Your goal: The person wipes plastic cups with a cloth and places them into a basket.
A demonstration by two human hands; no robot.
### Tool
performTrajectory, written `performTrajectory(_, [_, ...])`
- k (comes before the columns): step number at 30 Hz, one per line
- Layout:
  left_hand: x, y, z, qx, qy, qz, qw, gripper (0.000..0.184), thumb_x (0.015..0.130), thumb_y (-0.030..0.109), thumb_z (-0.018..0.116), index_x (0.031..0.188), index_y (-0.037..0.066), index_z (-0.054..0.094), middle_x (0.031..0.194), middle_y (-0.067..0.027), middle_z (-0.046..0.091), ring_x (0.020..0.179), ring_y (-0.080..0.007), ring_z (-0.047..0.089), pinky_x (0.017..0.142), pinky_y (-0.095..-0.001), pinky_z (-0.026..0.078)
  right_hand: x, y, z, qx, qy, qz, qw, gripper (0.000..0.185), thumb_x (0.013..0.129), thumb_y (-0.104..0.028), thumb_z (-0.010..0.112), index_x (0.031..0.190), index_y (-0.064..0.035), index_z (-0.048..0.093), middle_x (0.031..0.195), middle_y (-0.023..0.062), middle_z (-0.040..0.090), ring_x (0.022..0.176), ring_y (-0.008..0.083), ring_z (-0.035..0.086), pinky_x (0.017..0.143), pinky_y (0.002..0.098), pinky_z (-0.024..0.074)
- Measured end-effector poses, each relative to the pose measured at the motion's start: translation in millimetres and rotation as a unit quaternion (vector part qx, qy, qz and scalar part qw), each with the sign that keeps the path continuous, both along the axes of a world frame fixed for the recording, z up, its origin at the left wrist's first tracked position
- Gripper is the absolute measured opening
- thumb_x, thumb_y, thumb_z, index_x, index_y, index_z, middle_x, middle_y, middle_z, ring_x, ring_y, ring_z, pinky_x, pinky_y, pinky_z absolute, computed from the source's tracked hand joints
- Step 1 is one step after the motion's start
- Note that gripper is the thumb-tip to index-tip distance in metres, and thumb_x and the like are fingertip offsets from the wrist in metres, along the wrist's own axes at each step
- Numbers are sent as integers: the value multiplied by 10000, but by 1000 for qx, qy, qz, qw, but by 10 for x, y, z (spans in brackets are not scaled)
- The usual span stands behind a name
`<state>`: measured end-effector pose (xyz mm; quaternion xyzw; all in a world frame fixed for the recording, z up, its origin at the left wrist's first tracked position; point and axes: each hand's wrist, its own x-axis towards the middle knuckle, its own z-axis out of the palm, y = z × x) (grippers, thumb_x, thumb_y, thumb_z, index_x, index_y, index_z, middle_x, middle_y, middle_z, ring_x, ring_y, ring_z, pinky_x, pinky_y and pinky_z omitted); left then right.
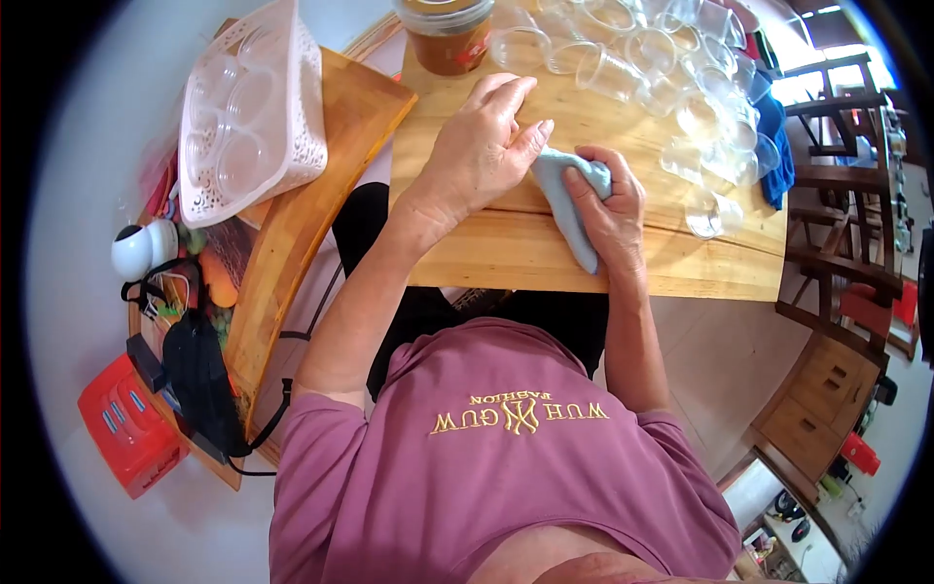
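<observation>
A light blue cloth (566,216) is bunched in my right hand (617,212), with the thumb on top and part of the cloth hanging toward the table's front edge. Just left of it, my left hand (472,151) is above the wooden table (467,255), its fingers bent and its thumb apart from them. The left thumb tip is close to the cloth's upper end; whether they touch is unclear. No object shows in my left hand. Several clear plastic cups (652,54) lie across the table's far right part, one (713,213) nearer to my right hand.
A lidded tub (449,44) with brown contents stands beyond my left hand. To the left, a white basket (304,127) holds clear cups on a wooden surface. A dark blue cloth (775,146) hangs at the right edge. Wooden chairs (837,180) stand farther right.
</observation>
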<state>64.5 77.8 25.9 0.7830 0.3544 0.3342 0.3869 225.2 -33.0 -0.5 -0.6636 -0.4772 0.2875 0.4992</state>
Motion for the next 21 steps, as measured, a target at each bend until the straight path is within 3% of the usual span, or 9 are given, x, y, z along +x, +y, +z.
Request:
performTrajectory(1, [39, -6, 31, -13, -13, -9, 1000, 425, 909, 199, 670, 1228, -65, 572, 1266, -209, 571, 1002, -341, 660, 839, -386, 551, 3, 5, 1, -1, -7, 1, 1000, 275, 873, -162, 737, 1082, -9, 643, 923, 120, 656, 821, 198, 616, 755, 323, 506])
performTrajectory(2, [74, -10, 23, -12, -16, -14, 1000, 425, 909, 199, 670, 1228, -65, 572, 1266, -209, 571, 1002, -341, 660, 839, -386, 551, 2, 4, 2, 0, -10, -4, 1000, 275, 873, -162, 737, 1082, -9, 643, 923, 120, 656, 821, 198, 616, 755, 323, 506])
performTrajectory(4, [136, -16, -3, 72, 22, -38, 996, 427, 922, 186, 682, 1252, -58, 567, 1307, -169, 553, 862, -221, 665, 764, -325, 567, 1, 7, -6, 17, -10, 2, 1000, 275, 868, -154, 740, 1080, -9, 642, 916, 127, 653, 819, 205, 619, 750, 327, 508])
performTrajectory(11, [470, -13, 23, 96, 9, -56, 994, 389, 928, 190, 659, 1215, -61, 583, 1328, -177, 546, 945, -252, 679, 805, -333, 562, 9, -2, 12, 9, 28, 22, 999, 275, 867, -131, 739, 1091, -11, 634, 930, 125, 657, 826, 202, 631, 752, 339, 514])
performTrajectory(21, [834, 201, -136, -64, -20, -80, 995, 414, 944, 214, 649, 1231, -73, 569, 1227, -122, 581, 910, -186, 628, 828, -311, 538, -1, 1, -4, 7, 26, 11, 1000, 255, 871, -137, 733, 1073, -15, 636, 914, 124, 648, 809, 214, 621, 743, 335, 504])
